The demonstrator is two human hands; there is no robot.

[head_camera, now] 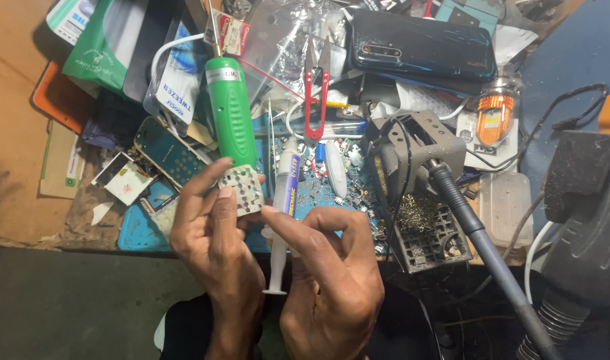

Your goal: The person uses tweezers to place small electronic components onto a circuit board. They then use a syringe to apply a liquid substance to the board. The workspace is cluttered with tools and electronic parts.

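My left hand (pixel 211 240) pinches a small pale keypad sheet (pixel 245 189) with rows of round buttons, held up between thumb and fingers. My right hand (pixel 331 273) is curled beside it, the forefinger tip touching the sheet's lower right corner. A syringe of paste (pixel 281 220) with a yellow and blue label lies on the bench edge under both hands. A green handled tool (pixel 231 120) lies just beyond the sheet.
A soldering iron (pixel 471 227) rests in its grey stand (pixel 418 160) at right, above a black grid tray (pixel 431 240). Red snips (pixel 315 100), a dark phone (pixel 421 50), a small circuit board (pixel 168 153), a blue mat (pixel 138 233) and packets crowd the bench.
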